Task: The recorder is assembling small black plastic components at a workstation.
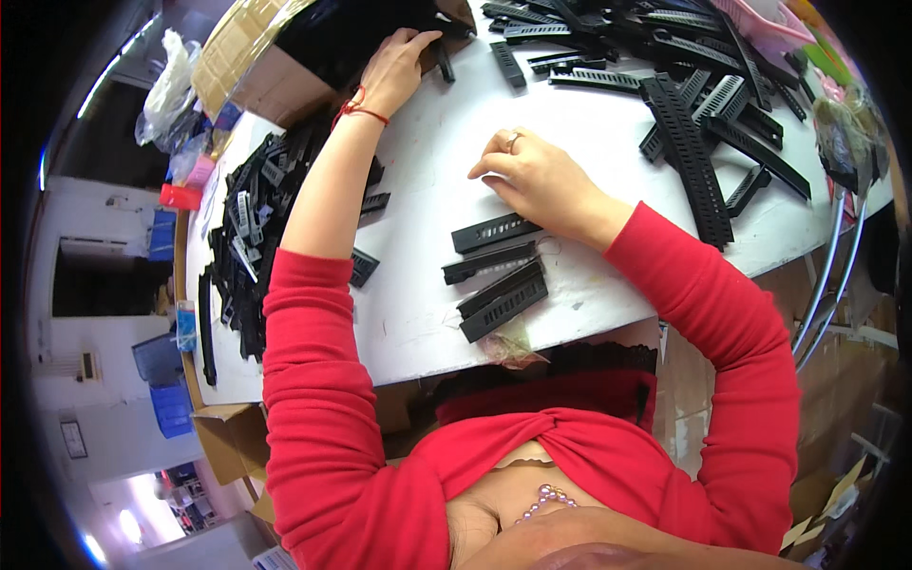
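Observation:
My left hand [394,74] reaches to the opening of a cardboard box [277,87] at the far left of the white table. Its index finger is stretched out, the other fingers partly hidden. A small black slotted plastic piece [445,63] is close by its fingertips; I see no grip on it. Over the middle of the table, my right hand [540,182] has its fingers curled loosely inward, with nothing visible in them. Just below it lie several short black slotted plastic strips, among them an upper one [489,233] and a near one [503,302].
A heap of black plastic pieces [249,228] covers the table's left side. Longer black slotted strips [689,157] are piled at the right and far right, by a pink basket [774,24]. A crumpled clear plastic scrap [513,344] lies at the table's near edge.

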`<state>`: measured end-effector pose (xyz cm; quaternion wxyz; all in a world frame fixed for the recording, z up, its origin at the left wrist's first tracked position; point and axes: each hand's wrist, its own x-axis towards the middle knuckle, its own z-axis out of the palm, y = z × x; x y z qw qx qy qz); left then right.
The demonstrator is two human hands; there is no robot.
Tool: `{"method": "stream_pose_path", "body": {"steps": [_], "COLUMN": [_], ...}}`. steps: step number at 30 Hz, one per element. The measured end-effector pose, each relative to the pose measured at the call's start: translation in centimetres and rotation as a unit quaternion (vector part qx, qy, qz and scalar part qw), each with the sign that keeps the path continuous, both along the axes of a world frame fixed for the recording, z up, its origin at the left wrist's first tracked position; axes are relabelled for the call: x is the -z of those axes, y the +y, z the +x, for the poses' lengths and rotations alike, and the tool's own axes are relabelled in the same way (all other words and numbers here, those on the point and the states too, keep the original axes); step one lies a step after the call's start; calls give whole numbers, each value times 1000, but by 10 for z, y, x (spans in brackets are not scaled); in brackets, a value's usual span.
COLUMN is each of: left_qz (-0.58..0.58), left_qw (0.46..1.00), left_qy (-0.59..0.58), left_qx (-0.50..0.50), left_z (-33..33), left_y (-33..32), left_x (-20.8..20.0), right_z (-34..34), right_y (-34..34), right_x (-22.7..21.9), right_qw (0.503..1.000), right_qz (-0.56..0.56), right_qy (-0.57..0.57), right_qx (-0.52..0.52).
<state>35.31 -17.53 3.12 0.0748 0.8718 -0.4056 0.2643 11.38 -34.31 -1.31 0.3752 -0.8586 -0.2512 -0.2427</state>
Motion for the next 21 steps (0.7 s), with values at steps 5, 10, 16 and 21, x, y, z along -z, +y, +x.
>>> {"method": "stream_pose_path", "body": {"steps": [5,10,16,21], "left_qz": [83,43,-98,-146], "left_qw": [996,971,973,974], "left_qy": [32,230,113,64], "left_qx": [-27,43,174,162], "left_z": [27,-4,-108,-155], "left_y": [-18,-7,22,52], "left_x": [9,-4,-33,-50], "right_z": [-2,-4,3,5], "right_y": [-1,-4,-1,-2], "right_x": [2,2,4,7], "right_qw": [1000,1000,1000,999], "right_qz": [-9,3,-10,-22], "right_qy": [-4,27,0,-24], "right_qx": [9,1,3,0]}}
